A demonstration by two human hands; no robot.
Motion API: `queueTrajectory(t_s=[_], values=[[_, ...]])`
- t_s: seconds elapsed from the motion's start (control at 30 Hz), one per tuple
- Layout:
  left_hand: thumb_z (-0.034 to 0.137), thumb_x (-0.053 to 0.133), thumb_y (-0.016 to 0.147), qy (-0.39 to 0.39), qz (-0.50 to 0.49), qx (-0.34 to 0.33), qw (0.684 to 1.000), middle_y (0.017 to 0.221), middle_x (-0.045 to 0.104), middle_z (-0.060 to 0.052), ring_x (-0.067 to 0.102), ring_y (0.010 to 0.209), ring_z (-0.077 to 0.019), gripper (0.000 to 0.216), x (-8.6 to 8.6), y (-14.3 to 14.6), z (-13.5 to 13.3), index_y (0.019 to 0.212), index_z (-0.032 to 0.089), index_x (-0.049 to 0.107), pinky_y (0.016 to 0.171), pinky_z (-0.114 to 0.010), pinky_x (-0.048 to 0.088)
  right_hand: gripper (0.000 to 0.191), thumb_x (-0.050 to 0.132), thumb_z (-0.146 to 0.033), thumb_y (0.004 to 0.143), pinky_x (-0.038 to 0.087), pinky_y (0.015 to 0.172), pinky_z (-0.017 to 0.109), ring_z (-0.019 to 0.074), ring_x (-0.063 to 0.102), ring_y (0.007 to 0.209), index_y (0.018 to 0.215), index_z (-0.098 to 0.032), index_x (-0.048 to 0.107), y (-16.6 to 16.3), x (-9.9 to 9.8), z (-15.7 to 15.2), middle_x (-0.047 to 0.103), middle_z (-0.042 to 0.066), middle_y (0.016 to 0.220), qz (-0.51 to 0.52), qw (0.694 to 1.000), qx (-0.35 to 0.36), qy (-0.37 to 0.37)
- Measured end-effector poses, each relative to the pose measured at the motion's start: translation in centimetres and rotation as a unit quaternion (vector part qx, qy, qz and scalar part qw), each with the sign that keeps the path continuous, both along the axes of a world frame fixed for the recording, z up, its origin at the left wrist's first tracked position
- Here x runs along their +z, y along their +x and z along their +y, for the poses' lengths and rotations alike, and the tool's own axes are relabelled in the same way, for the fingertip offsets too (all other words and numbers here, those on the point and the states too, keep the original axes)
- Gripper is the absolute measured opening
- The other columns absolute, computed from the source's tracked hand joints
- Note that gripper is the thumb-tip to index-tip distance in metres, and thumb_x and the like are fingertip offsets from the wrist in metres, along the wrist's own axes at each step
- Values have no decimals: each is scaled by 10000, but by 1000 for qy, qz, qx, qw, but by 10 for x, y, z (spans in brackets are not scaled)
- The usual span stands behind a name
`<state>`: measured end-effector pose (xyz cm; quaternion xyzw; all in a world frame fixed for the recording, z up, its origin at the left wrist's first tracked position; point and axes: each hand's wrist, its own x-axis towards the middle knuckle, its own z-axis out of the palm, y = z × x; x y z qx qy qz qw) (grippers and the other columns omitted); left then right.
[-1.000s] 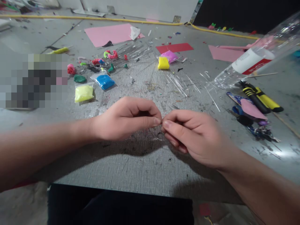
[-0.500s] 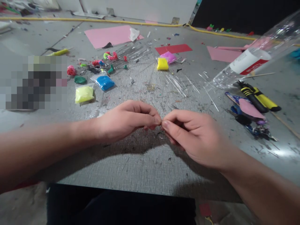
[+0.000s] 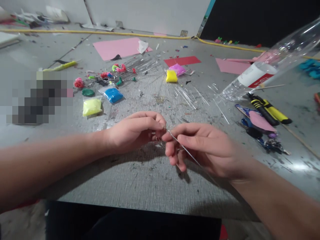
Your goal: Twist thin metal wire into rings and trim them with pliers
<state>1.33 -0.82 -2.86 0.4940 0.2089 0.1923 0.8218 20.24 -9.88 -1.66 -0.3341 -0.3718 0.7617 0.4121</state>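
Note:
My left hand (image 3: pixel 135 130) pinches the end of a thin metal wire (image 3: pixel 191 155) between thumb and forefinger, above the near part of the table. From there the wire slants down to the right across my right hand (image 3: pixel 210 143). My right thumb rests against it over the forefinger, while the other fingers hang loosely curled below. Near the left fingertips the wire looks twisted, and a small loop shows beneath them. Several straight wires (image 3: pixel 186 98) lie on the table beyond my hands.
Bags of yellow clay (image 3: pixel 92 106) and blue clay (image 3: pixel 113 95) lie left of centre, near small coloured pieces (image 3: pixel 120 69). At right are a tilted plastic bottle (image 3: pixel 257 76), yellow-black pliers (image 3: pixel 270 108) and a pile of trinkets (image 3: pixel 271 141). Pink paper (image 3: pixel 117 48) lies farther back.
My fingertips have moved apart from each other. The right fingers have loosened and spread, and the wire now shows across them. The view has tilted up slightly.

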Motion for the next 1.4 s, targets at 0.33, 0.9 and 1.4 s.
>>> queueTrajectory(t_s=[0.33, 0.9, 1.4], values=[[210, 691, 813, 13, -34, 19, 999, 648, 613, -19, 620, 645, -159, 116, -7, -3, -1, 729, 138, 657, 628, -289, 500, 154, 807, -322, 871, 526, 624, 227, 100, 632, 684, 975, -210, 788, 4, -14, 3, 771, 34, 872, -56, 997, 20, 55], [226, 786, 778, -22, -60, 19, 998, 631, 655, -11, 622, 594, -125, 107, -14, -1, 1, 769, 129, 741, 598, -254, 499, 180, 817, -385, 857, 455, 648, 223, 89, 596, 699, 879, -219, 752, -3, -25, 10, 707, -8, 798, -17, 995, 26, 92], [196, 688, 847, 53, -63, 145, 986, 678, 564, 7, 603, 675, -116, 176, 35, -23, 6, 697, 135, 618, 693, -272, 466, 127, 708, -304, 883, 390, 646, 285, 134, 497, 718, 871, -178, 719, -27, 31, 34, 607, 25, 800, -99, 983, -75, 137]])
